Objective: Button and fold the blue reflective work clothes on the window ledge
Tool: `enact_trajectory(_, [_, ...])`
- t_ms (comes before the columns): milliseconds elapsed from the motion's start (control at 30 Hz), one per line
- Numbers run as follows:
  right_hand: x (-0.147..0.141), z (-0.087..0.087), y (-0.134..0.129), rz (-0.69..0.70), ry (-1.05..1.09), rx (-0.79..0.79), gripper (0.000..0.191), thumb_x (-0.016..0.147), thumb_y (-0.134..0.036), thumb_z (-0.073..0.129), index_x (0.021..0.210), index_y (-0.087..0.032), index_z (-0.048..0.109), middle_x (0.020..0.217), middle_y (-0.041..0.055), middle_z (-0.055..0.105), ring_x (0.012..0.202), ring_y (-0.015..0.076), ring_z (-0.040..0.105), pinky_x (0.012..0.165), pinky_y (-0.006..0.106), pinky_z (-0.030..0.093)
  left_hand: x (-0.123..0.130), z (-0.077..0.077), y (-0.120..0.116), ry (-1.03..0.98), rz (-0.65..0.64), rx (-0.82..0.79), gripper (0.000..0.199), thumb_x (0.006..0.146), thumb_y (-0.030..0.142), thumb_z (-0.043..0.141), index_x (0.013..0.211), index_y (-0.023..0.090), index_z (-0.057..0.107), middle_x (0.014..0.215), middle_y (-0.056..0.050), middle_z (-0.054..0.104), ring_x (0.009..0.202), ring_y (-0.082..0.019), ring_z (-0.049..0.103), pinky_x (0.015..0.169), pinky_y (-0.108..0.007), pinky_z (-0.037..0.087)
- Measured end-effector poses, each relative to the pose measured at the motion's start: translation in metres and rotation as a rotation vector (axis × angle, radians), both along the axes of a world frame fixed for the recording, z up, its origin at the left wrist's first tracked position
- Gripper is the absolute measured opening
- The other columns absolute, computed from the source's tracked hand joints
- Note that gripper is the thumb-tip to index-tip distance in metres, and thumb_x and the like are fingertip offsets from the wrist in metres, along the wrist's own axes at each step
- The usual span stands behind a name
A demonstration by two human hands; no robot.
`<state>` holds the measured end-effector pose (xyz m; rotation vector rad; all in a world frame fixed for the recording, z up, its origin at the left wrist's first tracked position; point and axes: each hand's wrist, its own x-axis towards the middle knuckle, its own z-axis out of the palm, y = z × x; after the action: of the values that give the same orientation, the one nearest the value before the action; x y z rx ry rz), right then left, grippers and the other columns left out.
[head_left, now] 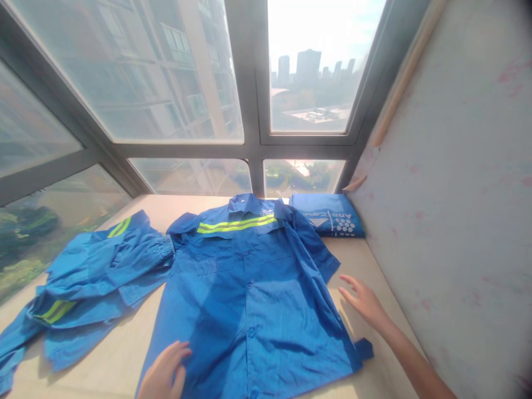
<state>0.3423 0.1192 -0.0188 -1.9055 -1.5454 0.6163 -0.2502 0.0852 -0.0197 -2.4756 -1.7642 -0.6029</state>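
A blue short-sleeved work shirt point(216, 299) lies spread out, front up, its collar toward the window. A yellow-green striped band crosses its chest, and buttons run down the middle. Over the shirt's lower left part is my left hand point(166, 371), thumb apart from the fingers, gripping nothing; whether it touches the cloth I cannot tell. My right hand point(366, 303) is off the shirt's right side, just below the short sleeve, fingers spread and holding nothing. A small blue flap point(364, 349) sticks out at the shirt's lower right edge.
Left of the shirt lies a crumpled blue garment point(95, 271) with yellow-green stripes and a gathered elastic part. A folded blue item with white print point(332, 221) sits at the back right. Windows point(249, 149) bound the pale surface point(120, 354) behind; a wall point(457, 221) stands right.
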Motion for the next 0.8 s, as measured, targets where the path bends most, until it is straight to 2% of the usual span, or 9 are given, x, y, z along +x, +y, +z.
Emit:
enact_trajectory(133, [-0.014,0.018,0.098,-0.058,-0.141,0.003,0.033,0.073,-0.032,0.06,0.099,-0.015,0.071,0.115,0.0165,0.07,0.117,0.0324,0.062,0.102,0.045,0.047,0.131,0.011,0.026,-0.008,-0.183,0.072,0.031,0.093,0.025,0.045,0.103,0.023,0.075,0.116,-0.009,0.074,0.105,-0.022,0.07,0.09,-0.035,0.06])
enact_trajectory(233, [-0.019,0.035,0.132,0.046,-0.151,-0.048,0.01,0.07,-0.026,0.061,0.072,-0.019,0.068,0.085,0.0076,0.072,0.09,0.0257,0.068,0.083,0.034,0.052,0.203,0.005,0.02,0.101,-0.317,0.117,0.038,0.089,0.025,0.054,0.125,0.025,0.067,0.136,-0.01,0.064,0.122,-0.026,0.061,0.1,-0.042,0.053])
enact_trajectory(300, [-0.011,0.05,0.139,0.096,-0.145,-0.068,0.009,0.071,-0.027,0.062,0.064,-0.021,0.063,0.07,0.0022,0.068,0.072,0.0202,0.065,0.069,0.028,0.049,0.228,-0.006,0.011,0.171,-0.364,0.158,0.05,0.087,0.035,0.06,0.136,0.027,0.06,0.145,-0.01,0.056,0.131,-0.03,0.053,0.109,-0.049,0.042])
enact_trajectory(400, [0.017,0.088,0.14,0.085,-0.079,-0.038,0.012,0.074,-0.031,0.066,0.07,-0.021,0.062,0.066,-0.0012,0.065,0.064,0.0163,0.059,0.06,0.024,0.043,0.236,-0.027,-0.001,0.184,-0.403,0.267,0.064,0.083,0.064,0.059,0.136,0.028,0.06,0.138,-0.013,0.061,0.133,-0.035,0.048,0.118,-0.055,0.023])
enact_trajectory(500, [0.051,0.145,0.137,-0.052,0.114,0.014,0.014,0.075,-0.03,0.072,0.083,-0.021,0.065,0.059,-0.0051,0.06,0.054,0.0114,0.049,0.051,0.022,0.035,0.225,-0.041,-0.005,0.211,-0.451,0.3,0.074,0.081,0.077,0.052,0.137,0.029,0.06,0.133,-0.013,0.065,0.131,-0.035,0.05,0.12,-0.053,0.016])
enact_trajectory(567, [0.072,0.19,0.137,-0.133,0.25,0.067,0.018,0.078,-0.023,0.071,0.096,-0.019,0.069,0.057,-0.0059,0.06,0.05,0.009,0.045,0.048,0.02,0.03,0.214,-0.045,-0.005,0.243,-0.481,0.286,0.072,0.083,0.075,0.052,0.139,0.03,0.058,0.134,-0.012,0.064,0.129,-0.033,0.052,0.12,-0.051,0.016])
enact_trajectory(633, [0.089,0.233,0.142,-0.162,0.336,0.112,0.027,0.08,-0.014,0.069,0.107,-0.018,0.07,0.066,-0.0023,0.067,0.056,0.0091,0.054,0.052,0.019,0.033,0.202,-0.046,-0.006,0.246,-0.498,0.294,0.065,0.085,0.069,0.054,0.138,0.031,0.059,0.133,-0.011,0.065,0.126,-0.032,0.054,0.12,-0.051,0.015])
enact_trajectory(733, [0.109,0.288,0.163,-0.185,0.22,0.155,0.036,0.081,-0.005,0.067,0.116,-0.012,0.071,0.082,0.004,0.074,0.063,0.0063,0.059,0.059,0.019,0.036,0.19,-0.046,-0.01,0.24,-0.516,0.307,0.052,0.09,0.058,0.055,0.136,0.033,0.06,0.13,-0.009,0.067,0.126,-0.029,0.054,0.121,-0.049,0.016])
enact_trajectory(800, [0.117,0.313,0.182,-0.248,0.109,0.138,0.033,0.082,-0.005,0.065,0.115,-0.003,0.071,0.085,0.0072,0.075,0.059,0.0021,0.056,0.059,0.02,0.035,0.185,-0.044,-0.011,0.239,-0.516,0.304,0.047,0.092,0.052,0.056,0.135,0.034,0.061,0.13,-0.008,0.067,0.126,-0.028,0.054,0.12,-0.047,0.017])
